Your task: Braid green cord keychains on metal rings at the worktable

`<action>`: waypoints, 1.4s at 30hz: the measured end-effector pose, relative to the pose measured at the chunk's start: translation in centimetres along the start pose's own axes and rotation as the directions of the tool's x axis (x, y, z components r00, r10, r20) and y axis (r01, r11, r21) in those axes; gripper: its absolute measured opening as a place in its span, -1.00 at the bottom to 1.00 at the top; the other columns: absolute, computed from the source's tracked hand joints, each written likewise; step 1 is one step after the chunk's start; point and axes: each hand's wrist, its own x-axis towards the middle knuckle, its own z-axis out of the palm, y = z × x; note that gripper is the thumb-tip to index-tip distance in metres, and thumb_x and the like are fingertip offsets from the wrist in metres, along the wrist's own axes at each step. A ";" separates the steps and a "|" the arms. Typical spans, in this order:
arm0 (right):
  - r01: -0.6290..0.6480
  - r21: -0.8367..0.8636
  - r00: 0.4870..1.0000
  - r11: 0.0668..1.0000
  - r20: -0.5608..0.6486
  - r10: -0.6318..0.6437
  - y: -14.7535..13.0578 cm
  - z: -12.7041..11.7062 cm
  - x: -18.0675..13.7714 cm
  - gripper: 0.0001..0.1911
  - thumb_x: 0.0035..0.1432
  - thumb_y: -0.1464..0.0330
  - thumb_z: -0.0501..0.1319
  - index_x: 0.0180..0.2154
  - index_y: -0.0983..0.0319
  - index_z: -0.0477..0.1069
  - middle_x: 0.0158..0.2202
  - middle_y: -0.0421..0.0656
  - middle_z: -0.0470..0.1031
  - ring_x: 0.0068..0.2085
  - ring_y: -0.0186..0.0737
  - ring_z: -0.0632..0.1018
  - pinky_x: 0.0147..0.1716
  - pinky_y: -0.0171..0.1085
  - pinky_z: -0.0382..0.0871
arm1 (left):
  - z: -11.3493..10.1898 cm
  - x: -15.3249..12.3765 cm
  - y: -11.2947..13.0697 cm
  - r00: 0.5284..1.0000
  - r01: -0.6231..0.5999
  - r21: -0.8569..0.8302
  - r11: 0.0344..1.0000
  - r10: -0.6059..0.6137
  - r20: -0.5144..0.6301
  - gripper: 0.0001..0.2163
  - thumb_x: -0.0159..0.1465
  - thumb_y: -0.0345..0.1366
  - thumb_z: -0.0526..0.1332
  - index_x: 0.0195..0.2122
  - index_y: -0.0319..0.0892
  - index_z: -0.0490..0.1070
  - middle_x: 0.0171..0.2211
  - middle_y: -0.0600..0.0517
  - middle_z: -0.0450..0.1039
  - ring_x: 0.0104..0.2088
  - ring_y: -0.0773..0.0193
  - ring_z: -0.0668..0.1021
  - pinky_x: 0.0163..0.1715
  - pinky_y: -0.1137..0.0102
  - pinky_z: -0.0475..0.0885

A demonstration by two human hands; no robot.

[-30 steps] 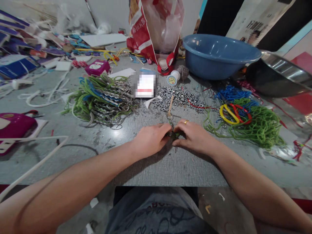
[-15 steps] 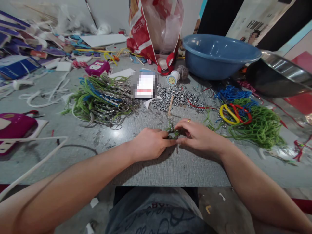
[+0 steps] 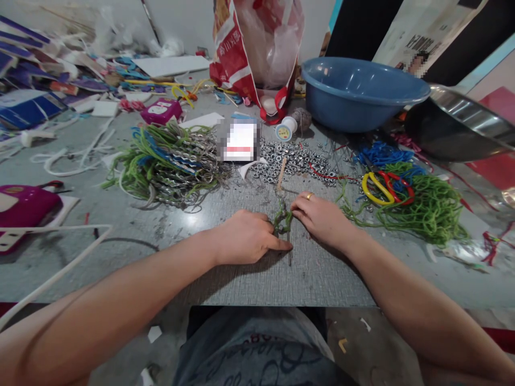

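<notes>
Between my hands lies a short green cord (image 3: 277, 221) with small metal nuts on it, its strands bowed into a loop. My left hand (image 3: 245, 237) rests on the table with fingers curled against the loop's left side, one digit stretched out below it. A ring is on my right hand (image 3: 319, 215), whose fingertips pinch the cord's right side. Just above, a thin tan strip (image 3: 282, 172) points away from the piece toward scattered metal nuts (image 3: 306, 161).
Bundles of green, blue and silver cord (image 3: 169, 166) lie left of the nuts. Scissors (image 3: 378, 188) with yellow and red handles rest by loose green cord (image 3: 436, 209). Behind stand a red bag (image 3: 229, 59), a thread spool (image 3: 284, 132), a blue basin (image 3: 362, 102) and a metal bowl (image 3: 454, 134).
My hands have moved slightly apart, and the green cord loop between them shows more. The left hand's lower digit has swung down, away from the right hand.
</notes>
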 end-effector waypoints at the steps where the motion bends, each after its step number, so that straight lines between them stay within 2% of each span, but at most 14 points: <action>1: -0.015 -0.012 1.000 1.000 -0.012 0.015 0.0 0.0 0.0 -0.81 0.23 0.42 0.00 -0.27 0.24 0.39 -0.22 -0.09 0.39 -0.23 -0.20 0.43 -0.30 -0.28 0.22 | 0.0 0.0 -0.1 1.000 -0.016 -0.005 1.000 0.016 -0.002 -0.59 0.16 -0.40 0.13 -0.01 0.22 0.38 -0.52 0.10 0.46 -0.39 0.24 0.48 -0.61 0.43 0.04; 8: -0.061 -0.048 0.997 0.997 -0.048 0.058 0.0 0.1 0.2 -0.80 0.23 0.42 0.01 -0.27 0.23 0.40 -0.23 -0.09 0.42 -0.25 -0.19 0.44 -0.35 -0.29 0.20 | -0.5 -0.2 -0.2 0.998 -0.059 -0.038 0.998 0.059 0.011 -0.59 0.15 -0.41 0.11 -0.03 0.21 0.41 -0.50 0.10 0.49 -0.39 0.26 0.47 -0.59 0.42 0.06; 11: -0.024 -0.013 0.996 1.000 -0.084 0.023 0.2 0.1 0.0 -0.82 0.20 0.43 0.02 -0.27 0.24 0.39 -0.22 -0.08 0.42 -0.24 -0.18 0.44 -0.31 -0.27 0.23 | -0.7 -0.2 -0.3 1.000 -0.023 -0.137 0.990 0.024 0.003 -0.59 0.15 -0.42 0.09 -0.05 0.17 0.43 -0.47 0.10 0.51 -0.36 0.25 0.48 -0.53 0.44 0.16; 16: 0.233 0.056 0.945 0.971 -0.249 -0.213 -0.2 -0.3 -0.7 -0.83 0.15 0.46 0.03 -0.25 0.26 0.37 -0.24 -0.06 0.43 -0.22 -0.19 0.43 -0.25 -0.25 0.26 | -0.9 -0.1 -1.0 0.975 0.142 -0.535 0.833 -0.211 -0.070 -0.69 0.13 -0.45 0.00 -0.19 -0.12 0.45 -0.38 0.09 0.52 -0.39 0.35 0.49 -0.37 0.47 0.31; 19: 0.430 0.010 0.876 0.903 -0.246 -0.414 -1.1 -0.5 -1.1 -0.82 0.15 0.46 0.02 -0.29 0.24 0.39 -0.31 -0.10 0.46 -0.26 -0.22 0.43 -0.26 -0.25 0.23 | -0.8 0.1 -1.4 0.931 0.189 -0.675 0.713 -0.348 -0.108 -0.80 0.11 -0.45 -0.02 -0.34 -0.19 0.38 -0.46 0.11 0.45 -0.45 0.38 0.45 -0.39 0.48 0.30; 21: 0.465 -0.070 0.852 0.883 -0.235 -0.467 -1.5 -0.6 -1.2 -0.81 0.12 0.47 0.03 -0.32 0.24 0.41 -0.33 -0.10 0.48 -0.27 -0.21 0.43 -0.27 -0.23 0.20 | -0.8 0.1 -1.4 0.914 0.199 -0.708 0.677 -0.388 -0.115 -0.84 0.10 -0.45 -0.01 -0.39 -0.19 0.34 -0.50 0.13 0.40 -0.46 0.38 0.43 -0.40 0.48 0.29; 23: 0.375 -0.171 0.886 0.911 -0.224 -0.407 -1.5 -0.7 -1.2 -0.81 0.09 0.48 0.03 -0.37 0.25 0.42 -0.36 -0.09 0.49 -0.30 -0.19 0.43 -0.28 -0.21 0.16 | -0.7 0.2 -1.4 0.909 0.207 -0.718 0.664 -0.403 -0.111 -0.86 0.10 -0.45 0.00 -0.40 -0.19 0.32 -0.51 0.14 0.37 -0.46 0.39 0.41 -0.41 0.47 0.28; 26: 0.109 -0.304 0.965 0.946 -0.197 -0.175 -0.7 -0.9 -0.9 -0.80 0.07 0.50 0.04 -0.47 0.27 0.41 -0.43 -0.08 0.48 -0.36 -0.18 0.42 -0.33 -0.19 0.11 | -0.6 0.2 -1.4 0.905 0.221 -0.721 0.656 -0.414 -0.099 -0.86 0.10 -0.46 0.00 -0.41 -0.19 0.32 -0.52 0.14 0.36 -0.47 0.39 0.40 -0.42 0.47 0.26; 28: -0.012 -0.350 0.983 0.937 -0.174 -0.052 -0.1 -1.0 -0.8 -0.78 0.05 0.52 0.04 -0.51 0.27 0.41 -0.46 -0.08 0.47 -0.38 -0.17 0.42 -0.35 -0.19 0.09 | -0.6 0.3 -1.4 0.902 0.231 -0.724 0.650 -0.422 -0.091 -0.86 0.10 -0.46 -0.01 -0.41 -0.19 0.32 -0.52 0.15 0.35 -0.49 0.40 0.39 -0.43 0.47 0.25; 30: -0.050 -0.336 0.980 0.940 -0.197 -0.018 0.3 -1.1 -0.7 -0.77 0.05 0.54 0.02 -0.49 0.27 0.42 -0.43 -0.06 0.48 -0.37 -0.16 0.43 -0.36 -0.19 0.10 | -0.5 0.3 -1.4 0.899 0.233 -0.729 0.643 -0.428 -0.090 -0.86 0.09 -0.46 0.00 -0.41 -0.19 0.32 -0.53 0.15 0.34 -0.50 0.40 0.38 -0.44 0.48 0.25; 32: 0.016 -0.264 0.956 0.964 -0.279 -0.092 0.2 -1.1 -0.8 -0.76 0.06 0.54 0.01 -0.41 0.27 0.44 -0.37 -0.06 0.50 -0.33 -0.15 0.44 -0.34 -0.19 0.15 | -0.5 0.3 -1.4 0.896 0.227 -0.732 0.642 -0.432 -0.100 -0.86 0.09 -0.47 0.00 -0.41 -0.18 0.32 -0.54 0.16 0.33 -0.50 0.41 0.38 -0.44 0.48 0.25; 35: 0.265 -0.168 0.876 0.949 -0.371 -0.310 -0.6 -0.9 -1.2 -0.76 0.11 0.50 0.02 -0.26 0.26 0.43 -0.28 -0.07 0.50 -0.24 -0.15 0.45 -0.24 -0.20 0.22 | -0.5 0.3 -1.3 0.897 0.211 -0.728 0.652 -0.426 -0.121 -0.86 0.08 -0.47 0.00 -0.41 -0.19 0.31 -0.55 0.16 0.33 -0.50 0.41 0.38 -0.43 0.48 0.25; 38: 0.441 -0.142 0.813 0.886 -0.355 -0.462 -1.5 -0.6 -1.5 -0.80 0.17 0.44 0.05 -0.21 0.25 0.42 -0.27 -0.09 0.50 -0.23 -0.19 0.44 -0.20 -0.21 0.25 | -0.5 0.3 -1.3 0.896 0.206 -0.725 0.657 -0.425 -0.131 -0.88 0.09 -0.45 0.00 -0.42 -0.19 0.30 -0.55 0.15 0.32 -0.50 0.40 0.37 -0.43 0.47 0.25; 42: 0.547 -0.200 0.748 0.813 -0.319 -0.582 -2.7 -0.1 -1.6 -0.85 0.19 0.41 0.09 -0.26 0.26 0.42 -0.32 -0.13 0.49 -0.30 -0.23 0.42 -0.27 -0.22 0.24 | -0.5 0.3 -1.4 0.894 0.194 -0.750 0.632 -0.429 -0.131 -0.89 0.08 -0.43 0.01 -0.44 -0.19 0.30 -0.53 0.15 0.35 -0.47 0.39 0.39 -0.41 0.47 0.28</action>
